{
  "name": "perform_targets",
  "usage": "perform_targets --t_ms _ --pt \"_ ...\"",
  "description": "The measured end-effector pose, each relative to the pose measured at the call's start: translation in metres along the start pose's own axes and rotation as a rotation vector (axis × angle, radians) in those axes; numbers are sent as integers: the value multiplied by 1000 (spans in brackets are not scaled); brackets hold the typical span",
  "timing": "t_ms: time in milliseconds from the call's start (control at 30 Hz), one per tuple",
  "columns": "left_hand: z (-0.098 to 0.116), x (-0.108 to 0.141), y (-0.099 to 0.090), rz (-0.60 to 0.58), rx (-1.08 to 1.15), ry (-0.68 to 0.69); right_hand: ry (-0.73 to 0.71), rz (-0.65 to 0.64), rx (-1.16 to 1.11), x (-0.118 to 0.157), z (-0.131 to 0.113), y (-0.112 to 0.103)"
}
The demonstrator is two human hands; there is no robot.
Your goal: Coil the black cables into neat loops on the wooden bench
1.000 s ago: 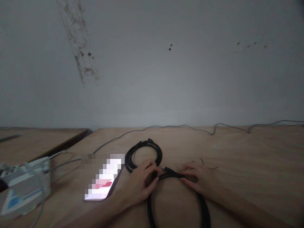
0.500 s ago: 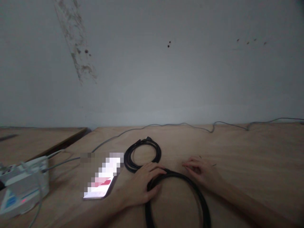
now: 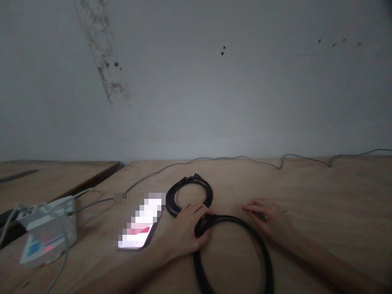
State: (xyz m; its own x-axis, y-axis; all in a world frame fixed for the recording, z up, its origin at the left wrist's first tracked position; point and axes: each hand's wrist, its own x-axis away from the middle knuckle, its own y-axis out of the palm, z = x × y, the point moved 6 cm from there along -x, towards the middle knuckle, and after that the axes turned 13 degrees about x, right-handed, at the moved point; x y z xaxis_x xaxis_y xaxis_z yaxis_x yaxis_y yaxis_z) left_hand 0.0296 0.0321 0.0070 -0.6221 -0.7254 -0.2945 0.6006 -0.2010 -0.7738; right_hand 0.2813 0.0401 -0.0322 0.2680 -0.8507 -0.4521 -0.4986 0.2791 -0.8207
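My left hand (image 3: 192, 228) is closed around the left side of a large coil of black cable (image 3: 266, 255), thumb inside the loop. The coil lies on the table, its near end cut off by the bottom edge of the view. A smaller coil of black cable (image 3: 209, 192) with a plug at its top lies just beyond that hand, partly covered by its fingers. To the right of the large coil, my right hand (image 3: 265, 218) rests low over the table with thumb and fingers pressed together. A thin dark end shows beside its knuckles; what the fingers pinch is too small to name.
A phone (image 3: 139, 228) with a lit, blurred screen lies left of my left arm. Farther left stands a white power strip or adapter (image 3: 52, 241) with cords. A thin grey cable (image 3: 171, 165) runs along the wooden table (image 3: 321, 192) by the wall.
The camera view has shifted slightly, so everything sits a little farther right. My left hand keeps its hold on the large coil. My right fingers have closed more over the small thin thing.
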Motion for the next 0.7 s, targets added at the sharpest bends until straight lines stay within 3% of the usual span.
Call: perform_targets --t_ms 700 --pt "-2 -1 2 8 -56 -29 -62 7 48 -3 -1 3"
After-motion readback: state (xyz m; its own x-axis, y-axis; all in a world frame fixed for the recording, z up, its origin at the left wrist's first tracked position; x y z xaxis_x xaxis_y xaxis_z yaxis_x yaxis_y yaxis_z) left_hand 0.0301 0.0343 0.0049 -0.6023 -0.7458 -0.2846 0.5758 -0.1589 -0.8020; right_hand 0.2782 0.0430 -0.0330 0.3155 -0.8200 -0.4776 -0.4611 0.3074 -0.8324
